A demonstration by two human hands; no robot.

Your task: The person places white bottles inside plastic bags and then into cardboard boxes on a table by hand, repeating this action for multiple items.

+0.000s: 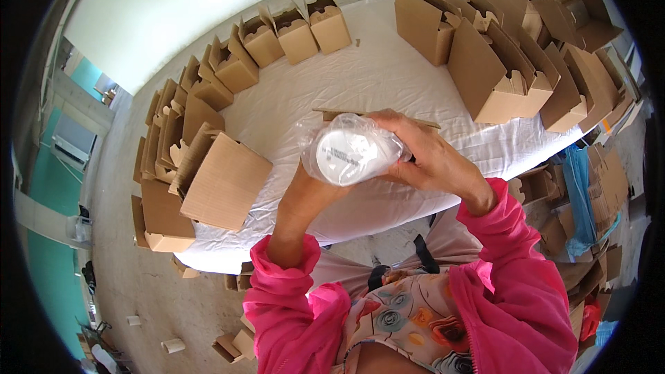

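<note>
A white, round-ended container in clear plastic wrap is held up over the table, its flat end with a printed label facing me. My right hand closes round its right side, thumb and fingers against the wrap. My left hand reaches in from below left. The wrapped container hides its fingers, so their grip does not show. Just behind the container, brown cardboard edges stick out on both sides, partly covered by it and by my right hand.
The table wears a white cloth. Open cardboard boxes curve along its left and far edges, with a larger tilted box nearer me. Several taller boxes crowd the right. Blue plastic hangs among cardboard at lower right.
</note>
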